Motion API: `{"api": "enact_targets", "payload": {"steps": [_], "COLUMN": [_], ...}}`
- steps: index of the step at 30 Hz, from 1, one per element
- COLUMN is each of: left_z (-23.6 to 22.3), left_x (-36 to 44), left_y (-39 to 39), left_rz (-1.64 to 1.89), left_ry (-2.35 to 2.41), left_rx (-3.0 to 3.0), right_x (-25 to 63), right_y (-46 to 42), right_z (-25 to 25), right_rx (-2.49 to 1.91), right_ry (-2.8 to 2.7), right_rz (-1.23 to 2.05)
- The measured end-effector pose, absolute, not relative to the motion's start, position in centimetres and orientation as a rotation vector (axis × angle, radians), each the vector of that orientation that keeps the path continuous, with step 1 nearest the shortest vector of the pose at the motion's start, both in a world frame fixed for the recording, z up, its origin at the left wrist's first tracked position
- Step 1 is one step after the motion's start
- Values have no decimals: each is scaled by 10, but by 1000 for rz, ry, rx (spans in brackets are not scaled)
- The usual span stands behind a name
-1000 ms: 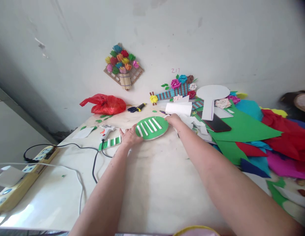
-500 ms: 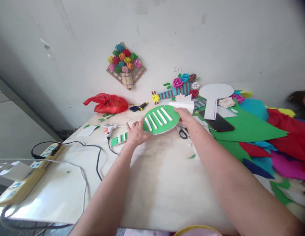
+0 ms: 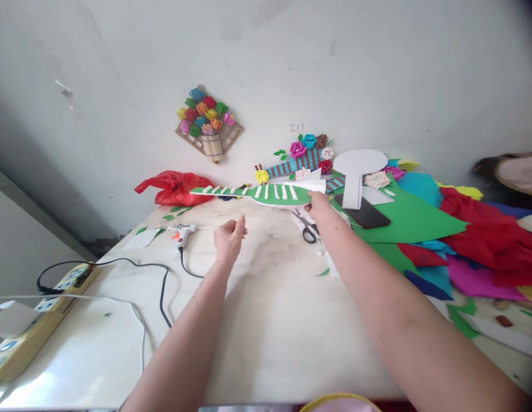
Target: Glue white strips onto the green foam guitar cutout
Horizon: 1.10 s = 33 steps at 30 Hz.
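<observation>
My right hand (image 3: 319, 207) is closed on the rounded end of a paddle-shaped green card piece (image 3: 272, 195). Across its green face run several short white strips, and its narrow handle points left. The piece is held above the table, tilted so it shows nearly edge-on. Below the handle, my left hand (image 3: 230, 239) hovers apart from it, fingers loosely bent, thumb raised, holding nothing visible. To its left lies a white glue gun (image 3: 185, 233) with a black cord. Black-handled scissors (image 3: 309, 234) rest under my right wrist.
A yellowish power strip (image 3: 46, 320) and cables line the left side. A red plastic bag (image 3: 173, 187) sits at the back. On the right are a white paddle-shaped cutout (image 3: 361, 163), a dark phone (image 3: 369, 214) and piled coloured sheets (image 3: 424, 212). A paper-flower piece (image 3: 212, 123) hangs on the wall.
My left hand has let go of the green card piece and drawn down and left. The piece has tilted flatter, with its handle now fully visible. The view has shifted slightly right.
</observation>
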State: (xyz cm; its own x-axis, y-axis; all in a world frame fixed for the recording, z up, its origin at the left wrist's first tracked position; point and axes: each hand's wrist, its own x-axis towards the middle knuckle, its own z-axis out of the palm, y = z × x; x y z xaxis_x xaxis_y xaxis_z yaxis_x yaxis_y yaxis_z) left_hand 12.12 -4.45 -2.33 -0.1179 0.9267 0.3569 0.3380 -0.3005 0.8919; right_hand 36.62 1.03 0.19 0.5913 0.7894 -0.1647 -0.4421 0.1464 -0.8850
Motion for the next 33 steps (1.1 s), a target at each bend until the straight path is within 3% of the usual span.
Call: {"api": "enact_targets", "payload": {"steps": [4, 13, 22, 33], "left_z": [-26, -26, -27, -37], "left_x": [134, 133, 91, 97], "left_y": [-44, -43, -38, -39], "left_rz": [1214, 1625, 1193, 1129], "left_ry": [1089, 934, 655, 580], "left_rx": [1247, 1067, 1260, 1208], "right_x": [333, 278, 309, 304], "right_y": [6, -8, -9, -8], "right_z": [-3, -40, -25, -48], "right_rx": [-1128, -1155, -958, -889], "right_ry": [-338, -439, -474, -458], "right_rz": [1062, 1213, 1194, 991]}}
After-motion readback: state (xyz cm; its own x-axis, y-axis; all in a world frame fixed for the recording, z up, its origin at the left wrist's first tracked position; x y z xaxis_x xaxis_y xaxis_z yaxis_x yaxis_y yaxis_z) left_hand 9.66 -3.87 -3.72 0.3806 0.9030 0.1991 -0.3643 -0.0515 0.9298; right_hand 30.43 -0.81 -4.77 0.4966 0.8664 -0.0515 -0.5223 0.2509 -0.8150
